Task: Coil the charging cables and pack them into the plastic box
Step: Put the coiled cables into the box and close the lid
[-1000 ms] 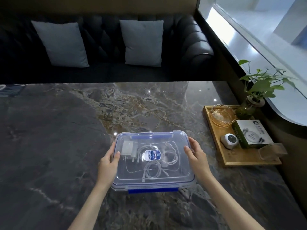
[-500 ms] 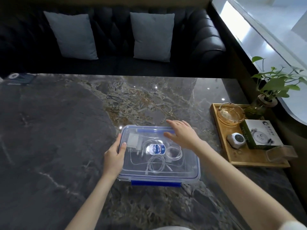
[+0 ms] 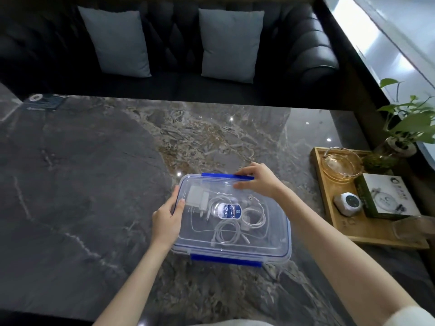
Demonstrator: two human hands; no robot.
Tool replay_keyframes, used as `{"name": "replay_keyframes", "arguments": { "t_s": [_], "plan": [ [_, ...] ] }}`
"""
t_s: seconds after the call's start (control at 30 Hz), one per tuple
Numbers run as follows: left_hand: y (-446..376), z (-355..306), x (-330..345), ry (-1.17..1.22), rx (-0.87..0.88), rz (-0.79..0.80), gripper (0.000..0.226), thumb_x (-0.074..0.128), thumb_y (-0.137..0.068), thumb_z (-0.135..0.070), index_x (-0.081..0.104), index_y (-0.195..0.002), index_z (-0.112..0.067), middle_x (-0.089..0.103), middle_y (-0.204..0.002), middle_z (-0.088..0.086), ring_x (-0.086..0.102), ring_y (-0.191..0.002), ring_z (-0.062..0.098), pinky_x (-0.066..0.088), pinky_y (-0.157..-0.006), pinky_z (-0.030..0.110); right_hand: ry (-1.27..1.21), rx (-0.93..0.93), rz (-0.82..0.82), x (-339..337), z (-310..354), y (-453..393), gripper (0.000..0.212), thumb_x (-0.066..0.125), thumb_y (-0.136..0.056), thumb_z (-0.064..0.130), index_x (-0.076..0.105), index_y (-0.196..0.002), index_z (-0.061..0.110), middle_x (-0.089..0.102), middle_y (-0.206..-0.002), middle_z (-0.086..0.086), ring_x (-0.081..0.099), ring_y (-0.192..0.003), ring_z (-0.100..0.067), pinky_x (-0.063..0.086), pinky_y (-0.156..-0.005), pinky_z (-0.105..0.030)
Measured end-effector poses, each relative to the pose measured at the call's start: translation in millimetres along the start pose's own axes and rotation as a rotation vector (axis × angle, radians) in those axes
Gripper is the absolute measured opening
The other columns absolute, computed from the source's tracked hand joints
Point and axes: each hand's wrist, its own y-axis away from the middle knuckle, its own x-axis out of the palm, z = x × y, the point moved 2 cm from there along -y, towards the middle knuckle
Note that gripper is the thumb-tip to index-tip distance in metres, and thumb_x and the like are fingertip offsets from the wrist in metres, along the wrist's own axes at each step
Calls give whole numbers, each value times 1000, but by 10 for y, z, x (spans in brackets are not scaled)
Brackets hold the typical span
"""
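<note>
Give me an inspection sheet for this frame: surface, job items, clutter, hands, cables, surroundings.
Surface: dark marble table, glossy.
Job's things: clear plastic box with lid on; far blue latch under the fingers, near blue latch at the front edge.
Clutter: wooden tray at right with glass ashtray, small round device, printed carton.
Grippers: left hand holds the box's left edge; right hand is on the far latch.
Cables: white coiled cables and white charger inside the box.
Surroundings: black sofa, two grey cushions, potted plant, window ledge.
</note>
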Motion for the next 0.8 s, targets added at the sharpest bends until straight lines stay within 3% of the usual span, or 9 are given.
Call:
{"name": "replay_keyframes", "arguments": {
  "t_s": [0.2, 0.33, 0.4, 0.47, 0.53, 0.63, 0.73, 0.8],
  "plan": [
    [7, 25, 4, 32, -15, -19, 40, 49, -92, -23, 47, -132, -19, 67, -116, 17, 57, -113, 33, 42, -99, 42, -41, -22, -86, 11, 44, 67, 32, 74, -72, 35, 71, -103, 26, 57, -98, 10, 54, -104, -20, 38, -99, -46],
    [9, 38, 11, 25, 6, -31, 40, 49, -93, -24, 48, -132, -20, 70, -106, 9, 58, -79, 15, 42, -76, 28, 131, -31, -145, 48, 134, 183, 33, 63, -83, 38, 64, -114, 26, 59, -119, 2, 45, -117, -21, 29, -103, -39],
    [14, 30, 7, 23, 11, -30, 40, 48, -93, -24, 47, -132, -19, 67, -116, 11, 61, -89, 19, 44, -79, 30, 274, -52, -156, 108, 194, 304, 40, 54, -88, 37, 53, -127, 25, 53, -131, 1, 39, -125, -21, 23, -104, -38],
    [21, 20, -1, 24, 8, -24, 40, 48, -93, -25, 47, -133, -19, 63, -123, 12, 59, -109, 25, 44, -93, 35, 354, -106, -176, 203, 247, 527, 51, 50, -89, 41, 42, -135, 22, 46, -140, 1, 34, -132, -20, 18, -112, -39],
    [24, 19, -2, 30, 13, -17, 41, 49, -93, -25, 47, -133, -18, 61, -127, 12, 56, -116, 25, 42, -99, 36, 381, -241, -274, 329, 307, 869, 54, 47, -85, 48, 48, -130, 18, 53, -134, -1, 44, -127, -21, 29, -111, -45],
    [15, 40, 1, 42, 24, -4, 41, 49, -92, -25, 47, -133, -17, 58, -130, 11, 53, -121, 24, 39, -103, 34, 347, -411, -410, 618, 267, 1402, 50, 58, -79, 49, 57, -114, 14, 65, -115, -3, 59, -109, -20, 48, -96, -43],
    [-3, 70, 11, 35, 29, -4, 40, 49, -92, -25, 48, -132, -18, 60, -128, 12, 55, -119, 25, 41, -101, 34, 601, -444, -342, 934, 133, 1665, 73, 68, -65, 58, 49, -121, 15, 62, -125, -6, 55, -120, -23, 40, -105, -44],
    [-8, 84, 15, 35, 38, -7, 41, 49, -92, -25, 48, -132, -17, 59, -128, 13, 55, -119, 26, 40, -102, 34, 773, -407, -330, 1042, 61, 1660, 80, 76, -61, 49, 43, -125, 13, 60, -128, -7, 53, -122, -24, 32, -109, -45]
  ]
}}
